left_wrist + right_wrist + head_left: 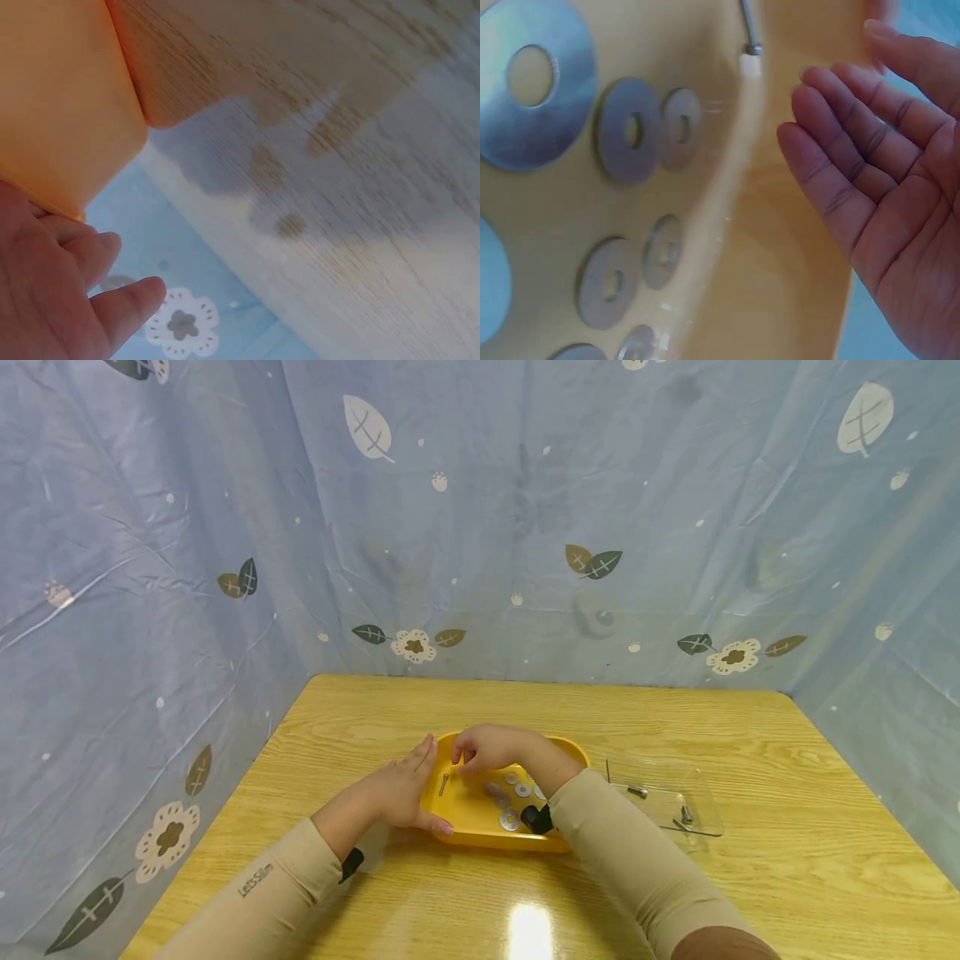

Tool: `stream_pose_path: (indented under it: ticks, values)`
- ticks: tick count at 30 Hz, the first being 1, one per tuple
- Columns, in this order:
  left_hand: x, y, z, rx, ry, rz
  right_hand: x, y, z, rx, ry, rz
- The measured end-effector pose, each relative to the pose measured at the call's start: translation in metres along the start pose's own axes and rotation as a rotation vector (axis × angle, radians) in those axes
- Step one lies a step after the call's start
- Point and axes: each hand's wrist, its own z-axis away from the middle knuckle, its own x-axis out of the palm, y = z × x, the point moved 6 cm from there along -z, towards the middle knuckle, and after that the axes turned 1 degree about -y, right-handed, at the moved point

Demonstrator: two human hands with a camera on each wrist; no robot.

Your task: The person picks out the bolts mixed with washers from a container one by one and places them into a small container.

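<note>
A yellow plastic tray (468,814) stands on the table, several flat metal washers (509,821) lying on its bottom. One small screw (443,784) lies near its left end. My left hand (401,789) rests against the tray's left side, fingers stretched along the rim and thumb at the front edge. Over the tray's back left part hovers my right hand (491,747), near the screw. Its fingers (832,165) bend loosely in the right wrist view, where no held thing shows. The forefinger's tip is blurred there.
To the right of the tray is a clear plastic box (708,802) holding several screws (637,791). My right forearm (622,852) crosses the yellow tray's right front corner. A blue patterned curtain (487,527) hangs behind and beside the wooden table (810,827).
</note>
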Motion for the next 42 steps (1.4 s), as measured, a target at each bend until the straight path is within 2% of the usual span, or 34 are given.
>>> stream_pose_path:
  ticks: [7,14,23,27,31,36,42]
  values:
    - [0.003,-0.002,-0.002,0.005,-0.009,0.001,0.012,0.002,-0.007,-0.033,-0.016,0.02]
    - [0.003,-0.002,-0.004,0.008,-0.014,0.005,0.018,0.006,-0.016,-0.024,-0.004,0.037]
    - [0.002,-0.002,-0.003,0.006,-0.02,0.005,0.026,0.011,-0.029,0.015,0.078,0.052]
    - [0.002,-0.002,-0.002,0.008,-0.012,0.009,0.029,0.013,-0.033,-0.008,0.12,0.066]
    - [0.003,-0.003,-0.003,0.012,-0.002,0.009,0.031,0.011,-0.033,-0.025,0.152,0.066]
    - [0.003,-0.004,-0.004,0.017,0.001,0.019,0.034,0.011,-0.034,0.008,0.188,0.07]
    - [0.002,-0.002,-0.002,0.022,-0.005,0.032,0.035,0.009,-0.034,0.018,0.222,0.131]
